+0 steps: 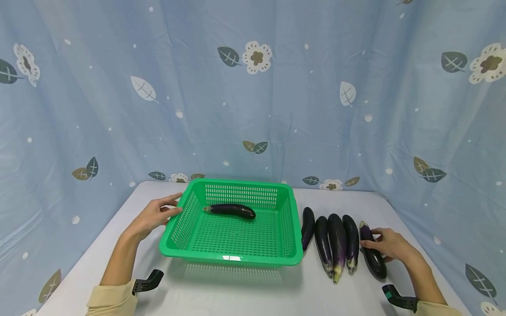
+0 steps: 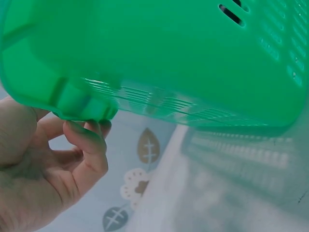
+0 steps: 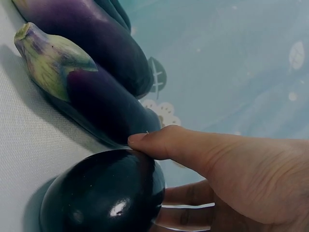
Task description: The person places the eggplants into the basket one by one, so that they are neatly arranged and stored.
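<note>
My left hand (image 1: 152, 218) grips the left rim of a green plastic basket (image 1: 233, 253), and in the left wrist view its fingers (image 2: 91, 154) curl at the basket's rim. One dark purple eggplant (image 1: 231, 210) lies inside the basket toward the back. At the right, my right hand (image 1: 389, 244) grips the rightmost eggplant (image 1: 371, 259), which lies on the table. In the right wrist view the thumb rests on the near side of this glossy eggplant (image 3: 104, 193), with the other fingers across its far side. Another eggplant (image 3: 106, 106) lies beside it.
Between the basket and my right hand, several more eggplants (image 1: 337, 241) lie side by side on the white table (image 1: 221, 298). The leftmost of them (image 1: 308, 226) lies right by the basket's right wall. A blue curtain (image 1: 292, 105) with leaves and flowers hangs behind.
</note>
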A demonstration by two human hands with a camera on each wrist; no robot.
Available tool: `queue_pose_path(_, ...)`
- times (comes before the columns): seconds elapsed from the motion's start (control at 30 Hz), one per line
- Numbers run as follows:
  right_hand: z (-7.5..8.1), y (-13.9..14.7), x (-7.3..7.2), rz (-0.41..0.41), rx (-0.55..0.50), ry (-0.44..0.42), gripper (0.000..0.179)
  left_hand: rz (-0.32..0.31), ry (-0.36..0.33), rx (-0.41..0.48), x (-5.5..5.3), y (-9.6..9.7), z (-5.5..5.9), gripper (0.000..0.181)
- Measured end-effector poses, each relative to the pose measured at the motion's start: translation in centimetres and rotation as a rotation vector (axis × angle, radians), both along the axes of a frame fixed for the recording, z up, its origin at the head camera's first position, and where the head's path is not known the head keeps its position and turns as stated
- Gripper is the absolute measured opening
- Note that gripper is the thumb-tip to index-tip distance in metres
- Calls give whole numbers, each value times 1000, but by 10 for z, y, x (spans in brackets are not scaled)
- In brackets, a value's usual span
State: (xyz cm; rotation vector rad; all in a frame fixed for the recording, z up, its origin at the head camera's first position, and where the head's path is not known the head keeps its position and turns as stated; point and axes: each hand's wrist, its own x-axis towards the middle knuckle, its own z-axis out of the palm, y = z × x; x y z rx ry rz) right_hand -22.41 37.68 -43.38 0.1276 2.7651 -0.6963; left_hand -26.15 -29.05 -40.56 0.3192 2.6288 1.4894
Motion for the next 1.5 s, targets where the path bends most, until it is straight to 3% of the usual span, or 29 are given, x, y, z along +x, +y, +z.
queue_pose_path(0.8,1,3,-3,11,2,-5,92,4,14,-3,1,-1,0,67)
queue_pose_path(1.5,18,6,-4,13,64,5,91,9,27,-19,0,-1,-1,66)
